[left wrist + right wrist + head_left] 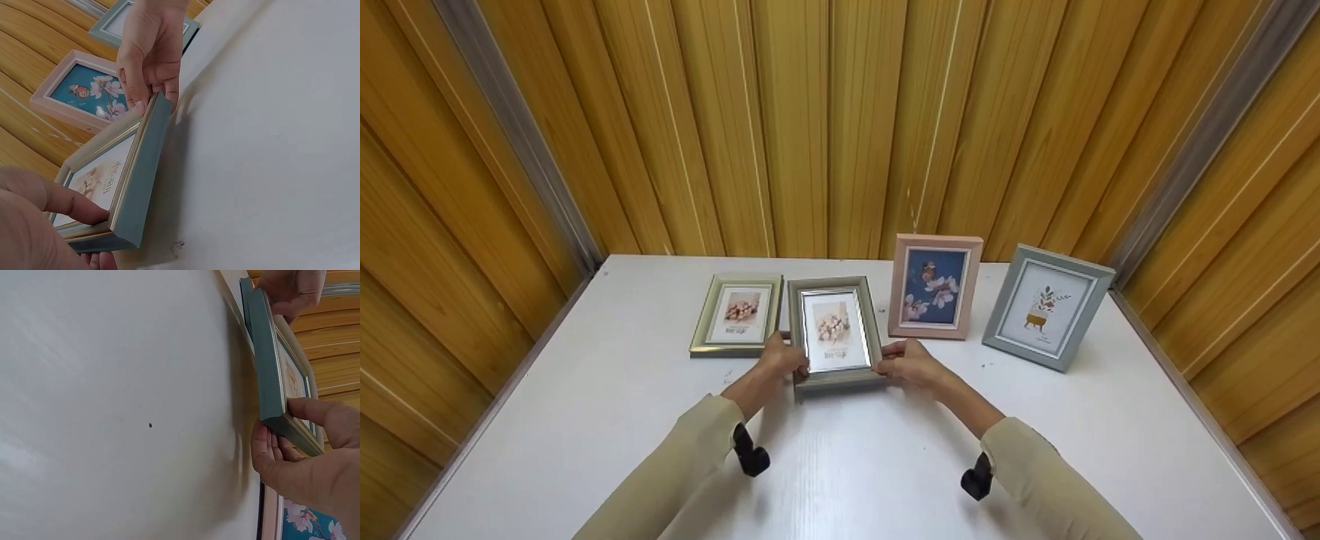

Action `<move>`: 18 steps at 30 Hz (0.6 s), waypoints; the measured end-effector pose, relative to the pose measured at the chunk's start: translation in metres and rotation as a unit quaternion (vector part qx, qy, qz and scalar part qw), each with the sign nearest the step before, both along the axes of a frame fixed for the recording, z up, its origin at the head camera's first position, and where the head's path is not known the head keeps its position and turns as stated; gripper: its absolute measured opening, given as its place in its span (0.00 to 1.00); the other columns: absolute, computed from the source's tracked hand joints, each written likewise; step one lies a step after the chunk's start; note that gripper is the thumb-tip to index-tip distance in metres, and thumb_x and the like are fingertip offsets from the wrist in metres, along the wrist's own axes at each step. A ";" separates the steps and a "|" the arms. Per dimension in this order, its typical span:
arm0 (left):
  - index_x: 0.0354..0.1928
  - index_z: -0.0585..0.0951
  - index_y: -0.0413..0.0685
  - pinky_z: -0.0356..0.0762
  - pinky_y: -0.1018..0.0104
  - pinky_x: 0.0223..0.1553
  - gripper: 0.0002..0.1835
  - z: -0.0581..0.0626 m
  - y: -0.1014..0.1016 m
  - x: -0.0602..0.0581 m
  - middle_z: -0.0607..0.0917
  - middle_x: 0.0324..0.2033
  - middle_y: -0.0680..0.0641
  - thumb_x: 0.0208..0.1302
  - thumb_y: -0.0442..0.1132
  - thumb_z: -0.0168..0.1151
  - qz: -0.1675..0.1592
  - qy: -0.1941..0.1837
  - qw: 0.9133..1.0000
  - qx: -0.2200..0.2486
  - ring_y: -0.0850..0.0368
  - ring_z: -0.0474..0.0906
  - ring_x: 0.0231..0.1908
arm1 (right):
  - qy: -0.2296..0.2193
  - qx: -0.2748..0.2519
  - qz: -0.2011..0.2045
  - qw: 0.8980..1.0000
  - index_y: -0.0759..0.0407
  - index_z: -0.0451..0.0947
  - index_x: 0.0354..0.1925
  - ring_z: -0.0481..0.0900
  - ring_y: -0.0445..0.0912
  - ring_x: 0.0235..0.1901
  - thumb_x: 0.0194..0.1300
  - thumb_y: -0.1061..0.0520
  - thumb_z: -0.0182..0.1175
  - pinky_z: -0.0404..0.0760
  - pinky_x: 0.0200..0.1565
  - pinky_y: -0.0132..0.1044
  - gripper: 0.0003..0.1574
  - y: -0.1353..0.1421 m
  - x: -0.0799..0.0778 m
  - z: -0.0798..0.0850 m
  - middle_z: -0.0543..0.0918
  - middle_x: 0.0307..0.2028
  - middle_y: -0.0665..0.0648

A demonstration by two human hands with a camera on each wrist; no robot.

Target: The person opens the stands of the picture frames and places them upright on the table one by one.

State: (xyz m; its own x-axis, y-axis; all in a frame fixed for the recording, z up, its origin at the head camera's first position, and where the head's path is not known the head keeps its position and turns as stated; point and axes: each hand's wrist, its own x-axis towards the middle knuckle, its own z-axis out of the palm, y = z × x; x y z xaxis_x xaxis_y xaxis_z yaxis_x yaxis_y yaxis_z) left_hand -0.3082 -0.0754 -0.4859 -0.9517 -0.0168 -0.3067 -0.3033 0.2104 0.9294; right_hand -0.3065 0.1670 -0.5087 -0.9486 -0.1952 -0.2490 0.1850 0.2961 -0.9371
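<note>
Where the head view looks down, the left hand (784,358) and right hand (913,364) each grip one long side of the picture frame (835,330) between them, neither nearer, its long axis running roughly towards the back edge of the white table (840,465). The left wrist view shows its beige face, gold lines and blue-green outer walls; the right wrist view, its near end raised off the table

The held picture frame (128,180) shows "free style" on its print (101,170); other lettering (735,331) is blurred
</note>
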 end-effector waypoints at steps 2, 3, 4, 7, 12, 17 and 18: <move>0.67 0.60 0.24 0.75 0.73 0.16 0.39 0.000 -0.005 0.003 0.76 0.24 0.43 0.46 0.15 0.51 -0.004 0.006 1.000 0.014 0.59 0.72 0.14 | -0.003 0.001 0.000 1.000 0.81 0.70 0.58 0.81 0.42 0.38 0.59 0.67 0.65 0.85 0.43 0.29 0.31 -0.002 0.001 0.000 0.81 0.44 0.60; 0.67 0.60 0.24 0.75 0.73 0.16 0.40 0.000 -0.006 0.005 0.76 0.24 0.43 0.46 0.15 0.52 -0.005 0.007 1.000 0.018 0.59 0.72 0.14 | -0.003 -0.002 0.004 1.000 0.82 0.70 0.58 0.81 0.41 0.37 0.59 0.67 0.65 0.85 0.42 0.28 0.31 -0.003 0.001 0.000 0.80 0.44 0.59; 0.67 0.59 0.25 0.74 0.73 0.16 0.40 0.000 -0.008 0.006 0.76 0.25 0.44 0.46 0.15 0.52 -0.005 0.007 1.000 0.025 0.59 0.72 0.14 | -0.003 -0.007 0.010 1.000 0.82 0.69 0.59 0.81 0.41 0.37 0.59 0.67 0.64 0.84 0.41 0.28 0.32 -0.004 0.001 0.000 0.80 0.43 0.58; 0.67 0.60 0.25 0.74 0.73 0.17 0.40 0.000 -0.011 0.011 0.75 0.28 0.44 0.45 0.14 0.52 -0.001 0.008 0.999 0.032 0.59 0.71 0.16 | -0.006 -0.026 0.028 0.999 0.81 0.66 0.63 0.80 0.39 0.35 0.59 0.69 0.64 0.83 0.38 0.26 0.36 -0.005 0.002 0.001 0.80 0.40 0.56; 0.64 0.61 0.26 0.74 0.71 0.20 0.39 0.002 -0.013 0.019 0.74 0.33 0.42 0.43 0.13 0.52 0.009 0.017 0.999 0.038 0.56 0.72 0.23 | -0.013 -0.046 0.049 0.998 0.77 0.62 0.69 0.81 0.40 0.35 0.59 0.70 0.65 0.84 0.39 0.28 0.42 -0.004 0.005 0.003 0.79 0.38 0.54; 0.65 0.61 0.29 0.79 0.68 0.26 0.41 0.011 -0.012 0.028 0.75 0.42 0.37 0.41 0.12 0.54 0.009 0.023 0.999 0.038 0.51 0.74 0.33 | -0.017 -0.053 0.046 0.997 0.75 0.63 0.68 0.80 0.38 0.33 0.62 0.68 0.64 0.82 0.36 0.27 0.38 -0.003 0.006 0.000 0.80 0.37 0.53; 0.65 0.61 0.30 0.81 0.67 0.29 0.42 0.014 -0.012 0.030 0.75 0.44 0.35 0.41 0.13 0.55 0.006 0.025 0.999 0.032 0.50 0.75 0.35 | -0.015 -0.051 0.045 0.998 0.75 0.63 0.67 0.79 0.38 0.33 0.63 0.67 0.64 0.81 0.35 0.27 0.37 -0.003 0.007 0.000 0.80 0.37 0.52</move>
State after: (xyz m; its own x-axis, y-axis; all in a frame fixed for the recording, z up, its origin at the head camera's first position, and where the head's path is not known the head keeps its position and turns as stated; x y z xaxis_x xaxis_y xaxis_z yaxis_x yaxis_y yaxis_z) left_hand -0.2778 -0.0870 -0.4718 -0.9654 -0.0111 -0.2605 -0.2593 0.1469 0.9546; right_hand -0.2999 0.1636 -0.5091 -0.9184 -0.3047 -0.2524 0.1914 0.2162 -0.9574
